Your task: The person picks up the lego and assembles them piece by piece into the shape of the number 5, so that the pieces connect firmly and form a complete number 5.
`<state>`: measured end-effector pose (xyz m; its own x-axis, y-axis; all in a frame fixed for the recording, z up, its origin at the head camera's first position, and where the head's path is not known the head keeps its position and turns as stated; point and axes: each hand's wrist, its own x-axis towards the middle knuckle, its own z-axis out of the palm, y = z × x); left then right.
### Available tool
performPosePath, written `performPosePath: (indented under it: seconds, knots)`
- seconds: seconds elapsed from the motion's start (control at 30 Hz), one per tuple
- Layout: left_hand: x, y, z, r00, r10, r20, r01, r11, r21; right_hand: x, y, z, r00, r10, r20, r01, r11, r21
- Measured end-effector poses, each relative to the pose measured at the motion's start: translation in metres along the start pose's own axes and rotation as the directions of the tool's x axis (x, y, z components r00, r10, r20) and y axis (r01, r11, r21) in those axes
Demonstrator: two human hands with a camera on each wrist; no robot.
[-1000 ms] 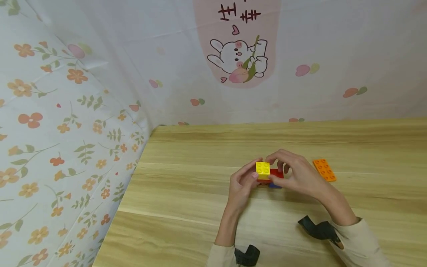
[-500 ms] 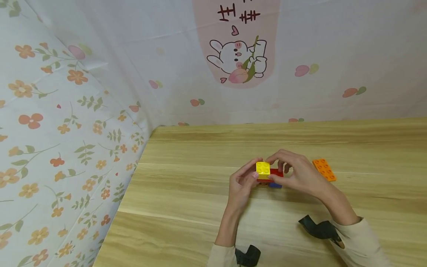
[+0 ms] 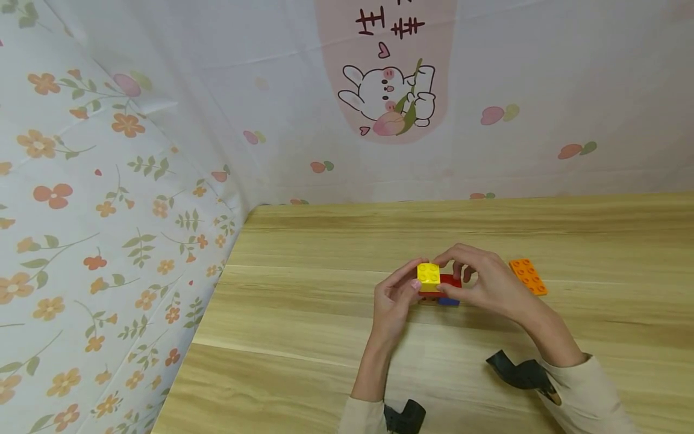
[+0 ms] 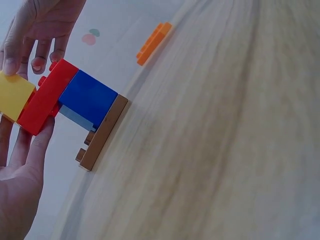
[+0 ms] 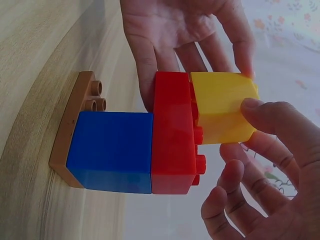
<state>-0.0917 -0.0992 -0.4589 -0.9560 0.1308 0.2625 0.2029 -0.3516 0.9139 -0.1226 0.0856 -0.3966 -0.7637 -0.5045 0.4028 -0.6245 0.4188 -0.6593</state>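
Note:
A yellow square brick (image 5: 225, 107) stands on one end of a longer red brick (image 5: 172, 132), with red studs showing in a narrow gap between them. Below the red brick is a blue brick (image 5: 110, 145), which sits on one end of a brown studded plate (image 4: 105, 132) on the table. My right hand (image 3: 485, 286) pinches the yellow brick between thumb and index finger, its other fingers curled free. From the other side my left hand (image 3: 390, 304) holds the yellow brick with thumb and index finger, while further fingers touch the red brick's end.
An orange studded plate (image 3: 528, 276) lies on the wooden table (image 3: 303, 289), right of the stack and beyond my right wrist. Behind the table hangs a printed cloth (image 3: 260, 90), and a floral one (image 3: 114, 241) is at the left.
The hands and bricks keep the same places. Only a very slight shift of the whole head view shows.

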Motion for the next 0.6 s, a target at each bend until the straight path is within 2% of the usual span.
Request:
performPosePath:
  seconds: [0.6]
  knots:
    - [-0.001, 0.0036, 0.0027, 0.998, -0.048, -0.038, 0.048, 0.999, -0.01, 0.0001, -0.0011, -0.0011, 1.0, 0.016, 0.011, -0.017, 1.0, 0.016]
